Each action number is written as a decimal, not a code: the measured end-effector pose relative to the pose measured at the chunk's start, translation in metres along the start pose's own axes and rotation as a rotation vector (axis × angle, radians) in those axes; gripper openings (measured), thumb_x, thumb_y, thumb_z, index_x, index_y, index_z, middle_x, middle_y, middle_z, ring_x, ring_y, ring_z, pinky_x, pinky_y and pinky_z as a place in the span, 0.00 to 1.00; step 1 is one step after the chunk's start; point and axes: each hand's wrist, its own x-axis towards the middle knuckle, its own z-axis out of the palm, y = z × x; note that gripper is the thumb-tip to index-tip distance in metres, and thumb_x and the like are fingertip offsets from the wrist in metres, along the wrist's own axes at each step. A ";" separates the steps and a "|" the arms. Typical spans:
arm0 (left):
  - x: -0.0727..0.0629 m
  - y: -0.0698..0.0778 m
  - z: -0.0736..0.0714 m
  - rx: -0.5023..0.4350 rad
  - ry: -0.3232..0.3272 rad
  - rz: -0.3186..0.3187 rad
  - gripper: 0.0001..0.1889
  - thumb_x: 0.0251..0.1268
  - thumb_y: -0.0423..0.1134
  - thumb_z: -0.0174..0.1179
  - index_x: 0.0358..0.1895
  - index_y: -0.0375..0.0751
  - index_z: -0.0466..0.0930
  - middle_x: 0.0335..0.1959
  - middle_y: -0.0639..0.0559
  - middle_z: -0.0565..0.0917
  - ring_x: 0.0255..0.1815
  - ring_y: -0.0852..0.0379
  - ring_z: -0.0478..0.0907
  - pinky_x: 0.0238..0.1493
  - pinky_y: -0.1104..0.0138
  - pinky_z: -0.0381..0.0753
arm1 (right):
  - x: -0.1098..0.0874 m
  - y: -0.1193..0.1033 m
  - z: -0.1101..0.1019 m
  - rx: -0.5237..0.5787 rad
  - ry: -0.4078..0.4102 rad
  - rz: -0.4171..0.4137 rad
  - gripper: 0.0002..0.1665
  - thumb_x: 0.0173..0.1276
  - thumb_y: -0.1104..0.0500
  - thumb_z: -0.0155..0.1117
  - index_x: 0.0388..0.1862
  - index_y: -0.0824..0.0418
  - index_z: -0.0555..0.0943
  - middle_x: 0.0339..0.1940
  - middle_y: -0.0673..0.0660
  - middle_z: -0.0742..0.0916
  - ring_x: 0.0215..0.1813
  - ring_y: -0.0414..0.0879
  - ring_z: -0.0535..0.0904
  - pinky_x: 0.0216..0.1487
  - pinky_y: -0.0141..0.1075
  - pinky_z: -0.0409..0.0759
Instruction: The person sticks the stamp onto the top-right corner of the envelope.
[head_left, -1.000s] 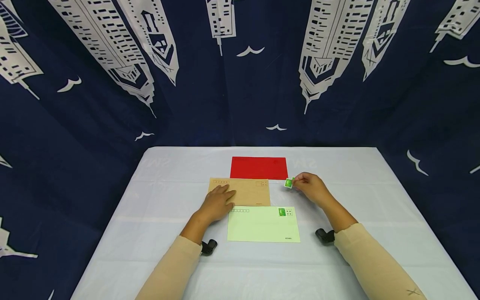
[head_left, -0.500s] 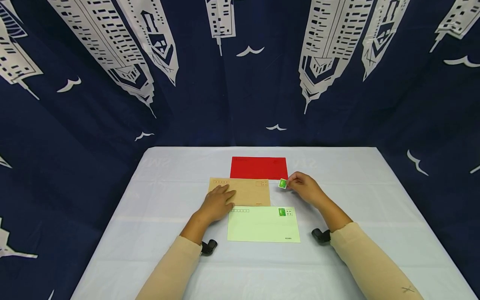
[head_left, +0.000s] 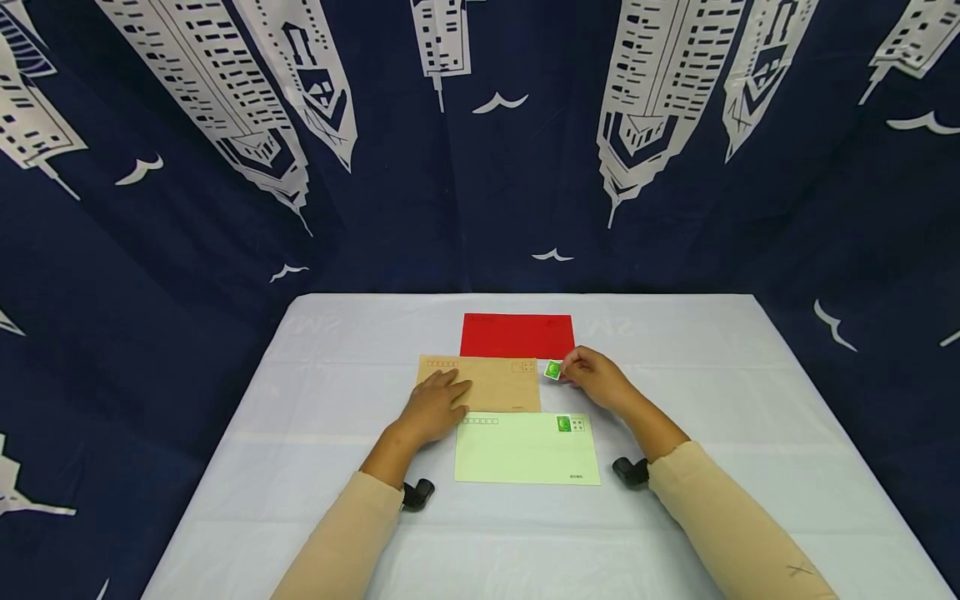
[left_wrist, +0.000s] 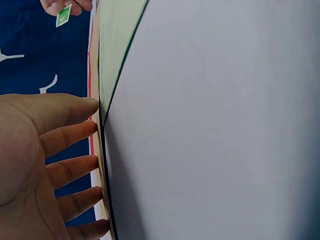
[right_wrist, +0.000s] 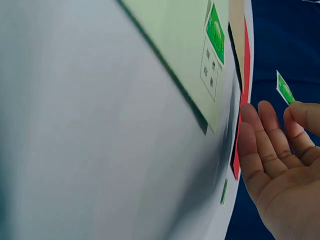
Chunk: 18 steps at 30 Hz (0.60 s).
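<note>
My right hand (head_left: 597,379) pinches a green postage stamp with a white border (head_left: 552,370) between thumb and forefinger. In the right wrist view, the stamp (right_wrist: 285,89) is raised off the table while the other fingers spread loosely. A tan envelope (head_left: 495,392) lies just left of that stamp, printed with small boxes along its top. With fingers spread, my left hand (head_left: 432,407) rests on its left part. The thumb tip (left_wrist: 90,106) lies by the upper edge of a pale green envelope (head_left: 525,454), which bears a green stamp (head_left: 564,424) near its top right corner.
A red envelope (head_left: 517,336) lies at the back, behind the tan one. Another small green stamp (right_wrist: 224,191) is on the white tablecloth (head_left: 315,517) in the right wrist view. A dark blue printed curtain (head_left: 480,200) hangs behind the table.
My right hand has moved left with the stamp, bringing it up beside the tan envelope's right edge. My left hand has stayed in place.
</note>
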 end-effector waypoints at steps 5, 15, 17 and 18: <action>0.000 0.000 0.000 -0.001 0.003 0.003 0.25 0.74 0.44 0.57 0.72 0.46 0.73 0.79 0.41 0.65 0.82 0.37 0.55 0.80 0.42 0.55 | 0.002 -0.003 0.005 -0.002 0.004 -0.002 0.09 0.80 0.60 0.51 0.48 0.64 0.76 0.48 0.64 0.88 0.51 0.54 0.85 0.55 0.42 0.84; 0.001 0.000 0.000 0.001 0.004 -0.002 0.25 0.74 0.44 0.57 0.72 0.46 0.73 0.78 0.41 0.65 0.82 0.37 0.55 0.80 0.42 0.55 | 0.009 -0.005 0.012 0.022 -0.015 -0.021 0.09 0.79 0.61 0.53 0.48 0.66 0.76 0.48 0.66 0.87 0.51 0.57 0.84 0.56 0.45 0.84; 0.000 0.000 0.000 0.003 0.003 -0.002 0.25 0.74 0.44 0.57 0.72 0.46 0.73 0.79 0.41 0.65 0.82 0.37 0.55 0.80 0.41 0.55 | 0.010 -0.006 0.013 0.017 -0.020 -0.022 0.09 0.79 0.60 0.53 0.48 0.66 0.76 0.48 0.66 0.87 0.50 0.56 0.84 0.55 0.44 0.84; 0.000 0.000 0.001 0.004 0.003 -0.003 0.26 0.74 0.44 0.57 0.72 0.46 0.73 0.79 0.41 0.65 0.82 0.37 0.55 0.80 0.41 0.55 | 0.010 -0.007 0.013 0.010 -0.020 -0.020 0.09 0.79 0.60 0.53 0.48 0.66 0.76 0.48 0.65 0.87 0.50 0.55 0.84 0.55 0.43 0.84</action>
